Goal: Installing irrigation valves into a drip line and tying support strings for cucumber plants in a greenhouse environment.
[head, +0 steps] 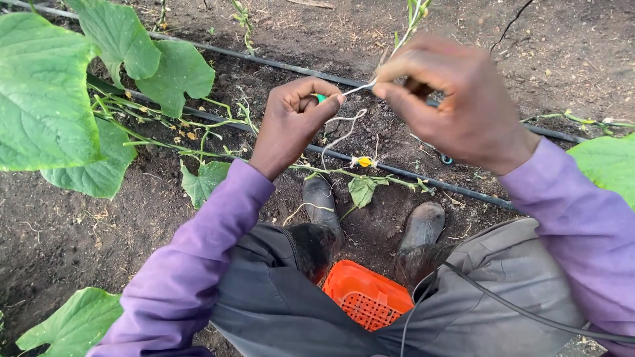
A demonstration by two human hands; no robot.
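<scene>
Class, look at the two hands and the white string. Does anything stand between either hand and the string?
Nothing visible does. The left hand and the right hand both already pinch the white string, stretched between them above the soil. The leaves lie off to the side.

Purple sleeves (198,264), orange basket (366,296), white string (344,125), green leaves (40,86)

Soft, even daylight without hard shadows; motion blur on the right hand (456,99); wide-angle stretch at edges.
</scene>
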